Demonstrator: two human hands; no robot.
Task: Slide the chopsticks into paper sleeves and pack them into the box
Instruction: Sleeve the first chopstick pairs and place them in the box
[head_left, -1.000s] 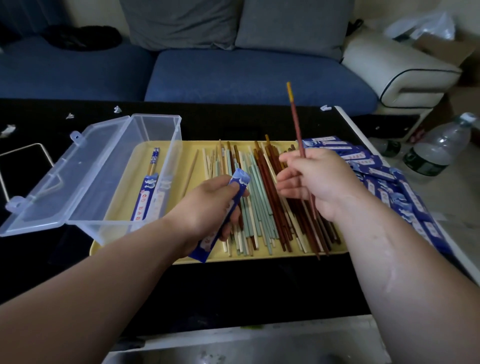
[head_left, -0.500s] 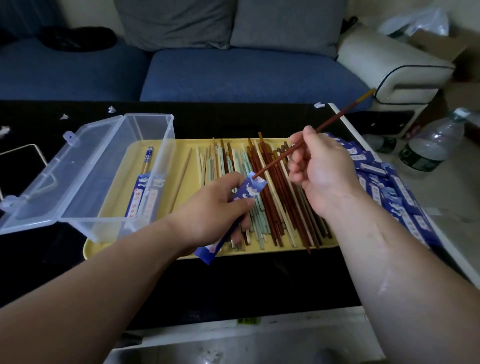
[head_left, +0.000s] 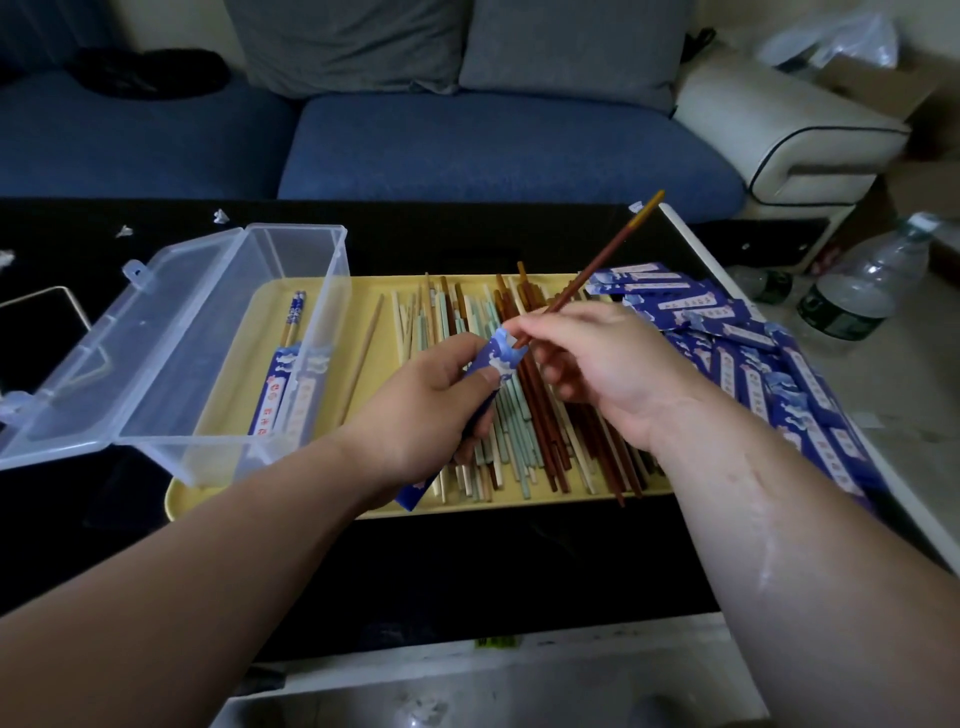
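Right hand (head_left: 597, 364), moved nearer than before, pinches brown chopstick (head_left: 597, 262) at mouth of blue sleeve (head_left: 500, 357) gripped by left hand (head_left: 415, 410).

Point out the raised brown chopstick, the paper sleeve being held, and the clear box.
brown chopstick (head_left: 597, 261): head view, mid-shaft, below the yellow tip.
paper sleeve (head_left: 500, 356): head view, its open upper end.
clear box (head_left: 301, 254): head view, its far end wall.

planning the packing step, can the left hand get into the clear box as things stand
Probably yes: the clear box stands open just beside the left hand, lid folded back, nothing between them, though the hand grips a paper sleeve.
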